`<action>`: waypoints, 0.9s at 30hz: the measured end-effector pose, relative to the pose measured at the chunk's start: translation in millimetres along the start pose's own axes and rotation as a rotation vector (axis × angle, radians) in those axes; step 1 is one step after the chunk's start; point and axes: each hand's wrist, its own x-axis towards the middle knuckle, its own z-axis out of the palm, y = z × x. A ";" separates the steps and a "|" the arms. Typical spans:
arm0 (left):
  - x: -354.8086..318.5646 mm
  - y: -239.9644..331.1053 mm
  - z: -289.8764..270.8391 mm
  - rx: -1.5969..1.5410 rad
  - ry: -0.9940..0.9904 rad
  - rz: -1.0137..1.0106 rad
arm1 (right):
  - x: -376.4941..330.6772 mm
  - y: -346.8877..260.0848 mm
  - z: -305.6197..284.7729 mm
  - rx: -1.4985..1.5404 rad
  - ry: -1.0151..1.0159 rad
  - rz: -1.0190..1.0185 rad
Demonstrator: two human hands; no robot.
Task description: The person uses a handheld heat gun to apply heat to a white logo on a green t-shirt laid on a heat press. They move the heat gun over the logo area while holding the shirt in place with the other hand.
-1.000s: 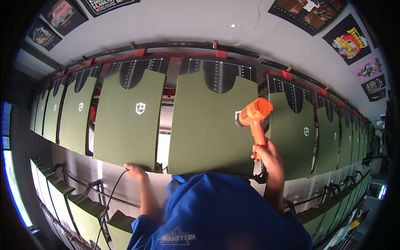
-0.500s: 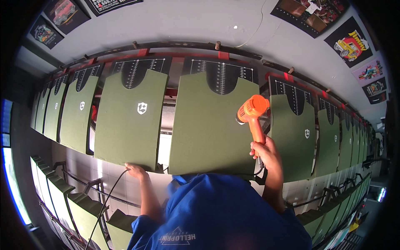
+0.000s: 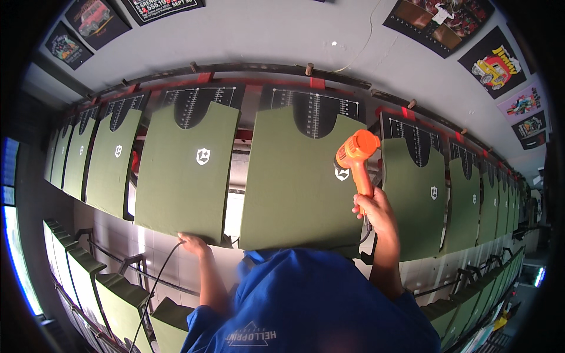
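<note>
Over the middle green shirt (image 3: 294,182), right hand (image 3: 372,209) grips the orange heat gun (image 3: 356,156) at its seemingly finished print; left hand (image 3: 191,241) touches a neighbouring shirt's hem.

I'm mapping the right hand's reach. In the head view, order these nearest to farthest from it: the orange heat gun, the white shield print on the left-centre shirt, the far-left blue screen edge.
1. Orange heat gun, held in the right hand.
2. White shield print, left of centre.
3. Blue screen edge, far left.

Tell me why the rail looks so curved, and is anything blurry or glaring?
Head view: the fisheye lens bows the rail and the row of green shirts; corners go black. The blue sleeve nearest the camera is soft, while the orange heat gun in the right hand is sharp. Bright window glare sits at the left edge.
</note>
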 end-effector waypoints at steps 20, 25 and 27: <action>32.7 -37.8 -9.2 -0.005 -0.028 0.104 | -13.6 1.7 -8.8 0.011 0.040 -0.012; 11.2 -11.6 0.4 0.035 0.009 -0.007 | -23.8 9.8 -15.0 -0.029 0.040 -0.002; 7.5 -4.1 -0.1 0.047 0.017 0.021 | -27.0 10.0 -21.2 0.023 -0.013 0.025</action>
